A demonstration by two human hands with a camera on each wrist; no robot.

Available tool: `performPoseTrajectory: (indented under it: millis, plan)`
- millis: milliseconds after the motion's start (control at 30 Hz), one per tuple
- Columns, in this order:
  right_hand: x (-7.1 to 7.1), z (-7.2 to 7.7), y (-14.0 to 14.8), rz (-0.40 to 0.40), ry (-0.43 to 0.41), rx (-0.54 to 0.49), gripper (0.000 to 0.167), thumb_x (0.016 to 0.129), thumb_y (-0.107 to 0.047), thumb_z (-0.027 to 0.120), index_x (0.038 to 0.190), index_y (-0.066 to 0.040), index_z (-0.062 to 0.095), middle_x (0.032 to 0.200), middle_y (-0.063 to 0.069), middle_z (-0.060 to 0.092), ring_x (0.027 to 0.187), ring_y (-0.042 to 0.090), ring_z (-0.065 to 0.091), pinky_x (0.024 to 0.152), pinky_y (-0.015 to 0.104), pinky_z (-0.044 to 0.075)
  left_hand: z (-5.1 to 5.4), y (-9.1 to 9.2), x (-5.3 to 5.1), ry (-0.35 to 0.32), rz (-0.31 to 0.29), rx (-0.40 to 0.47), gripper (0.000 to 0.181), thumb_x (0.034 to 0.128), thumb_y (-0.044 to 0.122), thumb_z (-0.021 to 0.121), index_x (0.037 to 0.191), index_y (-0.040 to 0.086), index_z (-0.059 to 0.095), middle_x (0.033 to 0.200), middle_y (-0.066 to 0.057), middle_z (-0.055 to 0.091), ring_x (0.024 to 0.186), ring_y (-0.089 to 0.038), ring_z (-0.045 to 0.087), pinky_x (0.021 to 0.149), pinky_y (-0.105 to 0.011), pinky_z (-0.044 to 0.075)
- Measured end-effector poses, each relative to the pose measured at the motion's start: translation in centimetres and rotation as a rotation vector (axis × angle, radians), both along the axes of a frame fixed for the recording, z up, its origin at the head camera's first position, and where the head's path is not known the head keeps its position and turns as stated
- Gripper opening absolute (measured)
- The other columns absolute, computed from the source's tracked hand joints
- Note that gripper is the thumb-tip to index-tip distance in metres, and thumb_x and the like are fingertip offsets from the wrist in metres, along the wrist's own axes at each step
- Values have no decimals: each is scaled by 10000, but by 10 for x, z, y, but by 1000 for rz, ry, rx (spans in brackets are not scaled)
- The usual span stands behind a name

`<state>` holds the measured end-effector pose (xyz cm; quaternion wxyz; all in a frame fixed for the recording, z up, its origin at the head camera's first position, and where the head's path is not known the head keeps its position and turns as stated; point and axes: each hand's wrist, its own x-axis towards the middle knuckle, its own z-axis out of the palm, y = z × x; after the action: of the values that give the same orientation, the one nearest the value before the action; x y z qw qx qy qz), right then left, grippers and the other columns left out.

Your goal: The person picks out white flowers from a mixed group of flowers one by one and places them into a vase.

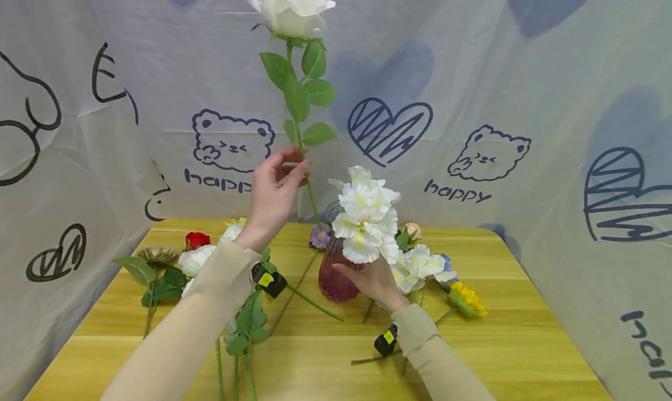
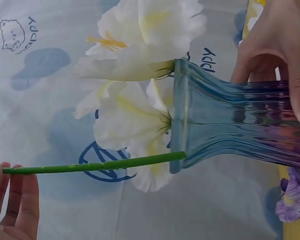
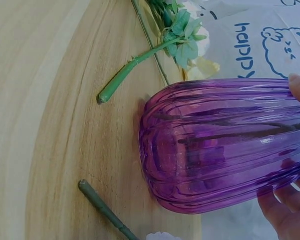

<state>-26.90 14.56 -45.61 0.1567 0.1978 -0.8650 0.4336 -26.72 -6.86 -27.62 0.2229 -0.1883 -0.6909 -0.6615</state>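
Observation:
A large white rose [image 1: 291,10] stands high on its leafy stem, which the left hand [image 1: 278,191] pinches between thumb and fingers. In the left wrist view the lower end of the green stem [image 2: 115,164] is at the rim of the glass vase [image 2: 214,115]; whether it is inside the mouth I cannot tell. White ruffled flowers [image 1: 366,214] lean out of the vase. The right hand [image 1: 375,281] grips the vase's side, its thumb across the front. In the right wrist view, dark stems show through the purple glass [image 3: 214,150], whose base is at the wooden table.
On the wooden table [image 1: 315,366], a red flower [image 1: 197,240], white flowers and leafy stems lie to the left. A purple flower [image 1: 320,236] is beside the vase. To the right lie white blooms [image 1: 420,268] and a yellow flower [image 1: 466,299]. A printed cloth hangs behind.

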Motion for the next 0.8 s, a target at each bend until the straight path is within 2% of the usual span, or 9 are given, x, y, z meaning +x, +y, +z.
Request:
performPoseTrajectory:
  millis: [167, 333, 500, 633, 800]
  plan:
    - [0, 0, -1, 2, -3, -7, 700, 828, -283, 832, 1400, -67, 492, 1362, 134, 607, 1260, 320, 597, 1041, 506, 517, 7, 5, -3, 67, 11, 30, 252, 1007, 65, 592, 1244, -18, 612, 1134, -168, 659, 896, -101, 672, 854, -247, 614]
    - [-1, -1, -1, -11, -13, -4, 715, 828, -289, 834, 1413, -74, 484, 1374, 128, 604, 1276, 309, 590, 1064, 489, 507, 8, 10, -5, 73, -2, 7, 227, 1007, 35, 573, 1221, -39, 585, 1160, -187, 655, 974, -248, 684, 877, -254, 610]
    - [-1, -2, -1, -16, 4, -10, 727, 818, -284, 841, 1413, -67, 483, 1378, 129, 603, 1282, 314, 587, 1077, 488, 499, -1, 14, -8, 71, 0, -73, 189, 1013, 32, 565, 1180, -53, 588, 1148, -204, 647, 1014, -334, 690, 884, -289, 616]
    - [-2, -3, 0, -7, 21, -9, 738, 822, -289, 838, 1424, -69, 472, 1387, 125, 596, 1290, 309, 582, 1084, 486, 495, -12, 16, -9, 70, 3, -143, 178, 1005, 28, 577, 1169, -40, 587, 1133, -207, 654, 1016, -334, 705, 883, -346, 623]
    - [-3, -3, 0, -1, 18, -12, 755, 827, -288, 836, 1444, -80, 453, 1407, 118, 582, 1305, 303, 571, 1098, 485, 485, -24, 18, -13, 34, -12, -204, 192, 1000, 37, 584, 1185, -12, 577, 1136, -199, 669, 1058, -358, 702, 918, -385, 613]
